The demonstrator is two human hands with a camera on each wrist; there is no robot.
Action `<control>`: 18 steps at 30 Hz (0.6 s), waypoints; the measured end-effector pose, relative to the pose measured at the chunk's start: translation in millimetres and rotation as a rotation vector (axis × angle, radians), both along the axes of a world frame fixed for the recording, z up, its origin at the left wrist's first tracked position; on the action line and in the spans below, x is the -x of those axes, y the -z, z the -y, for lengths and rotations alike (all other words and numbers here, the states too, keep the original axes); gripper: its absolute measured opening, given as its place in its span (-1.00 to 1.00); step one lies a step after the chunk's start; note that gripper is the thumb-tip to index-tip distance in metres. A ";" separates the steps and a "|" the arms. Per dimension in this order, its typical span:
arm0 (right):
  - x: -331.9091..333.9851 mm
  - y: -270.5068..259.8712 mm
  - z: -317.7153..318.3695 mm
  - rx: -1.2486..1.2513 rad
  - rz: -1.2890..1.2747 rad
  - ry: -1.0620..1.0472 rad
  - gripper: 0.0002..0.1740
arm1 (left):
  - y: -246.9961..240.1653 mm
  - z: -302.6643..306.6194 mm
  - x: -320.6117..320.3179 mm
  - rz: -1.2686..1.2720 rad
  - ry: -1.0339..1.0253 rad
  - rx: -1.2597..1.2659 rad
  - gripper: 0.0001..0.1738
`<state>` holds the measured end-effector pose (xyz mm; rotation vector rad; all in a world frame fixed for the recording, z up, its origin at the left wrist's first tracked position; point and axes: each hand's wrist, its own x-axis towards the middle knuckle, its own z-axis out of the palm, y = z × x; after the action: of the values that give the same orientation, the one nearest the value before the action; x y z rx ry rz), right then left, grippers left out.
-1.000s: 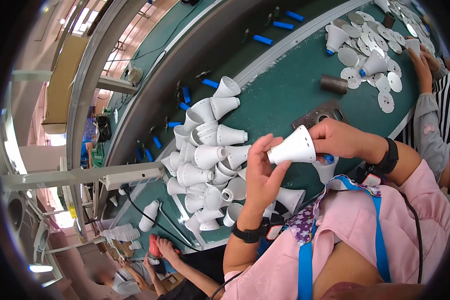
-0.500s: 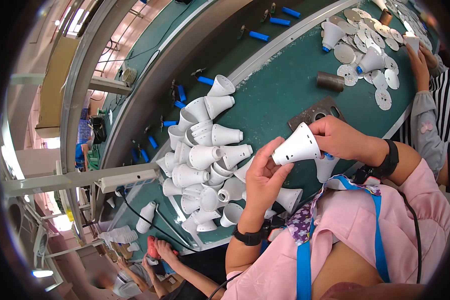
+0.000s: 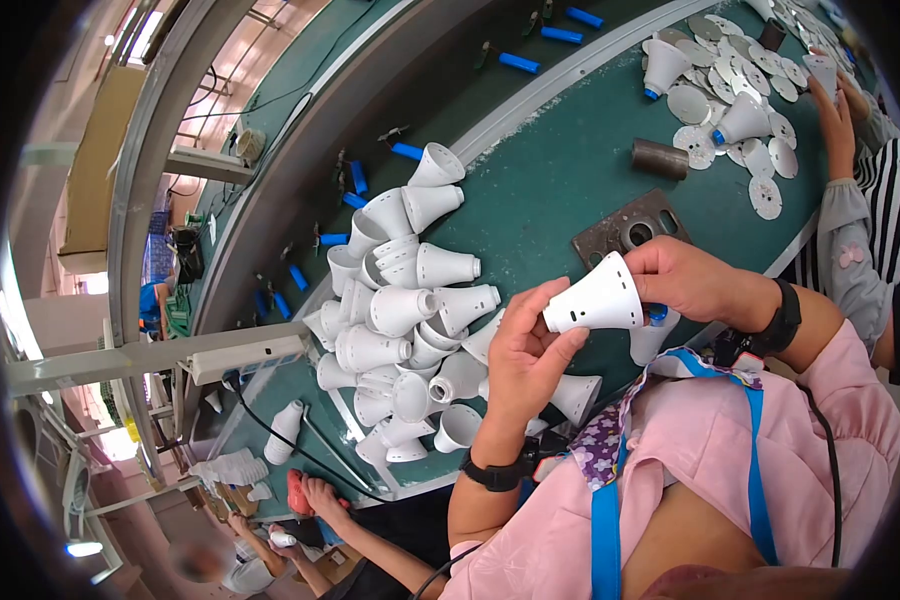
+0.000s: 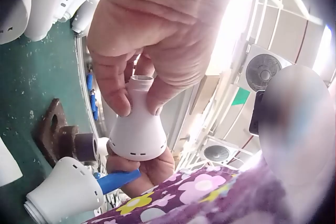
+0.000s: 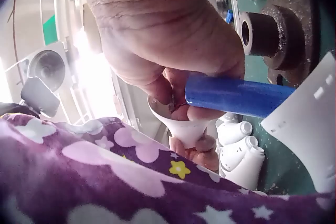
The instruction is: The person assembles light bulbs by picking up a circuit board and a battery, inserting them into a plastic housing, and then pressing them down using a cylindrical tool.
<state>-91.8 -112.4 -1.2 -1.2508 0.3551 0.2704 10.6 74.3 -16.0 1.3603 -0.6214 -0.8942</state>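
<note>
A white cone-shaped bulb housing (image 3: 596, 296) lies between both hands, its slotted wide rim toward the right. My left hand (image 3: 533, 350) pinches its narrow neck between thumb and fingers, which the left wrist view shows from behind. At the wide end, my right hand (image 3: 678, 277) grips the rim; in the right wrist view its fingers reach into the opening, so the fingertips are partly hidden. Just below my right hand stands another white housing (image 4: 65, 192) with a blue cylinder (image 5: 236, 95) sticking out of it. That cylinder overlaps my right fingers in the right wrist view.
Many white housings (image 3: 400, 310) are heaped left on the green table (image 3: 540, 190). A rusty metal fixture (image 3: 630, 228) and a metal tube (image 3: 659, 159) lie beyond my right hand. Round perforated discs (image 3: 765, 197) spread near another person's hand (image 3: 838, 115). Blue cylinders (image 3: 518, 63) line the far channel.
The held housing has turned slightly about its axis, bringing different slots into sight. Both hands keep their hold on it. The camera view has shifted a little.
</note>
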 end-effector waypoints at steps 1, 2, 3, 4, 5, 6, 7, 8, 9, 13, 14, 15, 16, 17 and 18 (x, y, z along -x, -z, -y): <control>0.5 1.2 0.5 0.000 -0.001 0.000 -0.75 | 0.3 0.2 0.1 -0.001 0.000 0.000 -0.48; 1.2 3.6 1.1 0.022 0.021 -0.015 -0.74 | 0.8 0.1 0.0 -0.007 0.003 0.010 -0.49; 1.8 5.3 1.5 0.043 0.044 -0.029 -0.74 | 1.0 0.0 0.0 -0.013 0.006 0.020 -0.49; 2.2 6.1 1.8 0.043 0.044 -0.029 -0.74 | 1.0 0.0 -0.1 -0.013 0.006 0.020 -0.49; 2.6 6.8 2.0 0.049 0.060 -0.035 -0.74 | 1.1 -0.2 -0.2 -0.023 0.008 0.021 -0.49; 2.8 7.1 1.9 0.054 0.076 -0.042 -0.74 | 1.1 -0.4 -0.1 -0.034 0.011 0.022 -0.49; 3.0 6.8 1.8 0.054 0.075 -0.042 -0.74 | 1.3 -0.5 0.4 -0.035 0.010 0.021 -0.49; 3.3 6.1 1.8 0.053 0.087 -0.044 -0.74 | 1.5 -0.3 1.1 -0.051 0.010 0.019 -0.49; 3.5 5.7 1.7 0.053 0.099 -0.045 -0.74 | 1.6 -0.1 1.5 -0.068 0.010 0.017 -0.49; 3.3 4.5 -1.0 0.011 0.064 -0.002 -0.76 | 1.6 1.0 2.3 -0.069 0.009 0.001 -0.50; 3.5 2.9 -1.7 0.043 0.044 0.002 -0.76 | 2.7 0.9 2.5 -0.083 0.006 -0.004 -0.50; 3.6 1.6 -2.0 0.076 0.024 0.005 -0.77 | 3.3 1.0 2.7 -0.097 0.004 -0.008 -0.50; 3.6 0.7 -2.3 0.075 0.024 0.007 -0.77 | 3.2 1.0 2.7 -0.097 0.005 -0.009 -0.50; 3.8 -0.2 -2.6 0.047 0.023 0.019 -0.77 | 3.0 1.0 2.9 -0.099 0.003 -0.011 -0.50; 4.1 -0.7 -2.6 0.019 0.022 0.030 -0.77 | 2.9 1.2 3.0 -0.102 0.000 -0.011 -0.50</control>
<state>-95.8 -109.8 -0.6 -1.2654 0.3581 0.2282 7.5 73.1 -18.9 1.3159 -0.5388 -0.9621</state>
